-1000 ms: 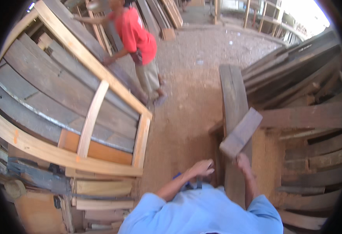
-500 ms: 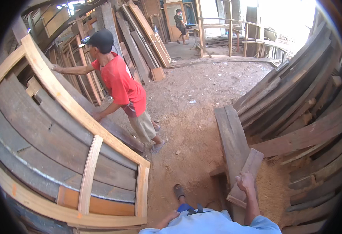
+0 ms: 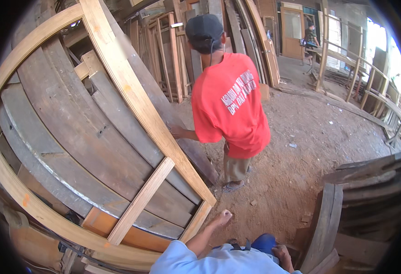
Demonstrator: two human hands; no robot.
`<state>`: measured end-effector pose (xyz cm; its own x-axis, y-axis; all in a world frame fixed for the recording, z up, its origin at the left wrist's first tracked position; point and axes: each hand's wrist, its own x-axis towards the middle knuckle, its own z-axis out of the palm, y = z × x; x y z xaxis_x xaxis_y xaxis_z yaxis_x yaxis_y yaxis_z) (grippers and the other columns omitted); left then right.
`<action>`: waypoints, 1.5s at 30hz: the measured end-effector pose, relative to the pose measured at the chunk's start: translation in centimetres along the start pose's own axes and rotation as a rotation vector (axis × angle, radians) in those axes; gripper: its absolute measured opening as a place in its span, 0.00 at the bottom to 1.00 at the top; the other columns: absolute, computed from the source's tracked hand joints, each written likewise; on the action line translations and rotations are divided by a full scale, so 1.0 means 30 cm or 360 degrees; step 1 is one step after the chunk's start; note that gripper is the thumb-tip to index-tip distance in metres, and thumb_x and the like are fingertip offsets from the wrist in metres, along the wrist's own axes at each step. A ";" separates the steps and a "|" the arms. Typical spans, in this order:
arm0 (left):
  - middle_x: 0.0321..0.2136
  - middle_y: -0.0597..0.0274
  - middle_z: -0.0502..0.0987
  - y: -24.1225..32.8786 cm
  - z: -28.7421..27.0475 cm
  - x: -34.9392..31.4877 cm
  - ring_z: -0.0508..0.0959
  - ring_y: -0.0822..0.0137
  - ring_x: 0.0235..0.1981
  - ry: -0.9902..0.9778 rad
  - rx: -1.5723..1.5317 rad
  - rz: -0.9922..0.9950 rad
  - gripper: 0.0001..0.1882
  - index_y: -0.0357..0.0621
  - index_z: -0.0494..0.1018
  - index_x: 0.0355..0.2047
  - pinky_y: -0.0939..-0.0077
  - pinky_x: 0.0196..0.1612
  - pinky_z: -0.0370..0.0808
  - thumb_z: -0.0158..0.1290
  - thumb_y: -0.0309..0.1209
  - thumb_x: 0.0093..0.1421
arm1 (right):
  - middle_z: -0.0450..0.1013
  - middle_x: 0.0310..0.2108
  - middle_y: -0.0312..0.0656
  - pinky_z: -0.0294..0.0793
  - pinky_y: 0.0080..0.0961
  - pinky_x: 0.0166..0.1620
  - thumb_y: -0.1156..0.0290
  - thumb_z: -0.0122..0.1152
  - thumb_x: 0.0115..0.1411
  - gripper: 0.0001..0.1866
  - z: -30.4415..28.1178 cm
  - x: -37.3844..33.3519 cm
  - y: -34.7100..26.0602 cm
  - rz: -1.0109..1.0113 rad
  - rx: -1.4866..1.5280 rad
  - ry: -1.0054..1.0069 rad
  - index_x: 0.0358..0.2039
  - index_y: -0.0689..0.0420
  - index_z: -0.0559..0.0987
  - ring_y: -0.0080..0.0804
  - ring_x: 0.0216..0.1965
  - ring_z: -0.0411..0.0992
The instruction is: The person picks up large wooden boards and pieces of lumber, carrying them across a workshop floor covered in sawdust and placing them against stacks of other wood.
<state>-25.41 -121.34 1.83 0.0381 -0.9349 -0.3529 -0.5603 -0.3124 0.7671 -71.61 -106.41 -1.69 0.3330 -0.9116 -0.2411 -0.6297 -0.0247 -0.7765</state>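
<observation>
My left hand (image 3: 222, 218) is raised in front of me with its fingers curled in and nothing visible in them. It is just right of the lower corner of a pale wooden frame (image 3: 157, 132), apart from it. That frame leans over a stack of dark boards (image 3: 86, 123), and a short crosspiece (image 3: 141, 201) joins its rails. My right hand (image 3: 280, 253) hangs low beside my blue-clad knee, its fingers mostly hidden. Right of that hand lies a thick grey plank (image 3: 321, 228). A shorter board (image 3: 321, 262) shows partly beside the plank's near end.
A person in a red shirt (image 3: 232, 105) stands ahead, one hand at a dark plank (image 3: 196, 157) behind the frame. More timber (image 3: 374, 182) is piled at right. Boards and door frames (image 3: 168, 55) lean at the back, where another person (image 3: 311, 39) stands. Debris dots the dirt floor (image 3: 296, 150).
My view has turned left. My right hand has left the short board and come beside my knee. My left hand has risen and reached forward. The red-shirted person has lowered the raised arm.
</observation>
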 end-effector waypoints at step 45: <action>0.37 0.34 0.76 0.505 -1.766 0.885 0.75 0.38 0.39 0.2972 -0.0367 -0.0619 0.30 0.27 0.73 0.37 0.52 0.41 0.72 0.30 0.45 0.70 | 0.66 0.56 0.62 0.69 0.40 0.56 0.53 0.65 0.56 0.40 -0.205 2.731 -2.253 -0.1176 0.0029 -0.0943 0.59 0.67 0.64 0.54 0.56 0.68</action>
<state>10.94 -159.81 32.46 0.9102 0.2631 0.3199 -0.2055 -0.3838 0.9003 -6.07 -181.95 34.61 0.9483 -0.3111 0.0628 -0.1076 -0.5012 -0.8586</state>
